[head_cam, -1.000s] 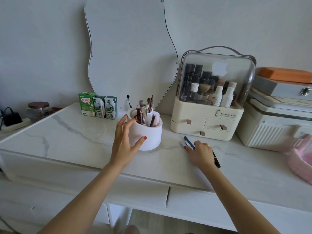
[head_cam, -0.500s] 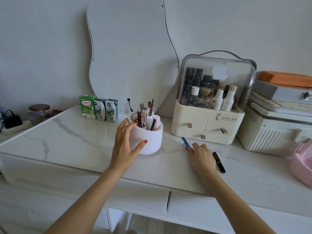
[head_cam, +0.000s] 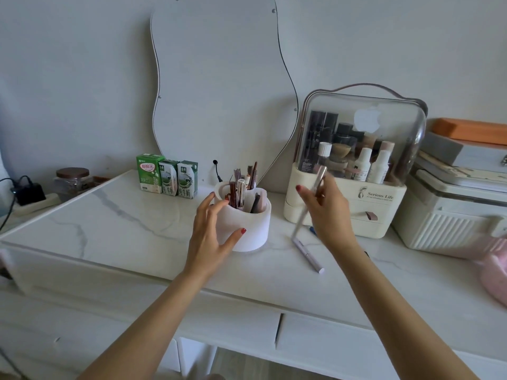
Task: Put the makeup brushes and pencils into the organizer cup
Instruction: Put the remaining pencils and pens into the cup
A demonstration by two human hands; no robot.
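Observation:
The white organizer cup (head_cam: 252, 229) stands mid-table with several brushes and pencils (head_cam: 241, 187) upright in it. My left hand (head_cam: 208, 237) wraps its left side, thumb on the front wall. To the right of the cup and a little above the table, my right hand (head_cam: 326, 212) grips a pale slim pencil (head_cam: 299, 223), which is tilted with its lower end near the tabletop. A second white pencil (head_cam: 308, 255) lies flat on the marble below it. A blue tip of a pen (head_cam: 312, 230) shows beside my right wrist.
A cream cosmetic case (head_cam: 384, 212) with a clear dome stands behind my right hand. Three green milk cartons (head_cam: 167, 176) and a wavy mirror (head_cam: 219, 91) sit at the back. A white ribbed box (head_cam: 444, 226) and a pink object (head_cam: 496, 272) are on the right.
My right hand has lifted off the table with a pale pencil and moved up and left toward the cup. A white pencil now lies uncovered. My left hand stays on the cup.

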